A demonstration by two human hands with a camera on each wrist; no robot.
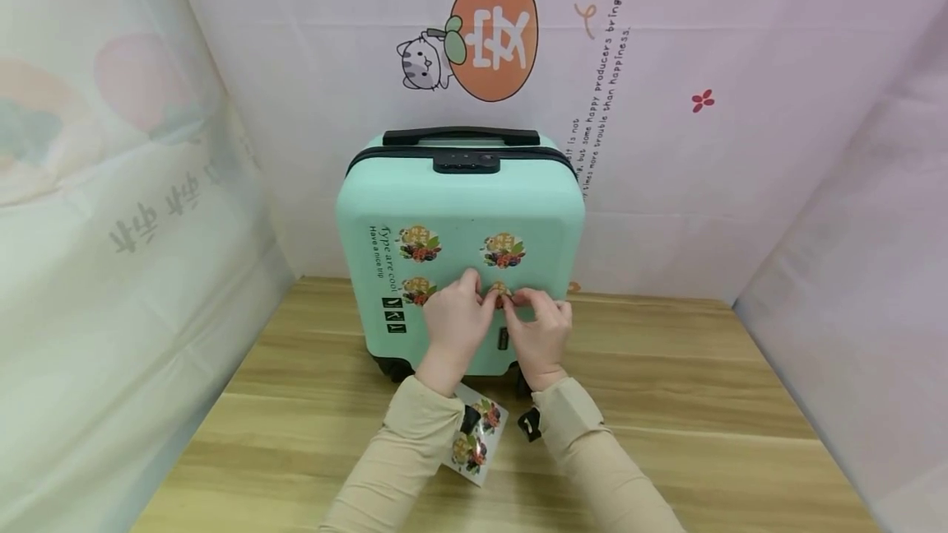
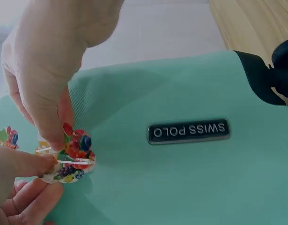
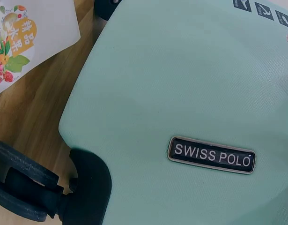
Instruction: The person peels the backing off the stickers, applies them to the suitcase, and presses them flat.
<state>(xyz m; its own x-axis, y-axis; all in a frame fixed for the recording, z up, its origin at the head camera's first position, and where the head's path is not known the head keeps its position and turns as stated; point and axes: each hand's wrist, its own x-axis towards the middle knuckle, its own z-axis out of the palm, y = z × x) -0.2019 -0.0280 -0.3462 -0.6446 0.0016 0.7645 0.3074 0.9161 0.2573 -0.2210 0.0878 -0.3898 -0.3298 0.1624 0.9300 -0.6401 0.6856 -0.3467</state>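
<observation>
A mint-green suitcase (image 1: 459,204) stands upright, its front facing me. My left hand (image 1: 457,311) and right hand (image 1: 541,331) meet low on its right half. Between them they pinch a round fruit-print sticker (image 2: 78,145), the left fingers lying under its edge and a thin white strip crossing its printed face. Fingertips cover part of this sticker. Three similar stickers lie on the suitcase front: an upper left sticker (image 1: 420,243), an upper right sticker (image 1: 504,250) and a lower left sticker (image 1: 418,290), partly beside my left hand. Neither hand shows in the right wrist view.
A white sticker sheet (image 1: 474,471) with more fruit prints lies on the wooden table (image 1: 666,401), partly under my left cuff. A SWISS POLO badge (image 3: 211,155) sits near the suitcase's bottom corner, by a black wheel (image 3: 29,180). Printed cloth (image 1: 666,187) hangs behind.
</observation>
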